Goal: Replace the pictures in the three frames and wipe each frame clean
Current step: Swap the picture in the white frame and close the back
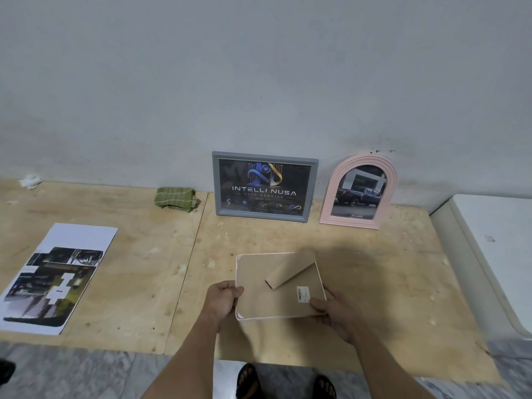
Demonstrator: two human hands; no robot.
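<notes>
1. Lying face down, a white frame (259, 286) is held just above the surface (374, 283) by both hands.
2. The left hand (224, 298) is curled round its left edge; the right hand (328, 311) has its fingers (316, 305) pinched on the near right corner.
3. A stand flap (290, 270) sticks up from the back.
4. A grey frame (264, 187) and a pink frame (359, 191) are leaned on the wall (259, 67).
5. A cloth (175, 198) and a print (54, 277) are seen to the left.
</notes>
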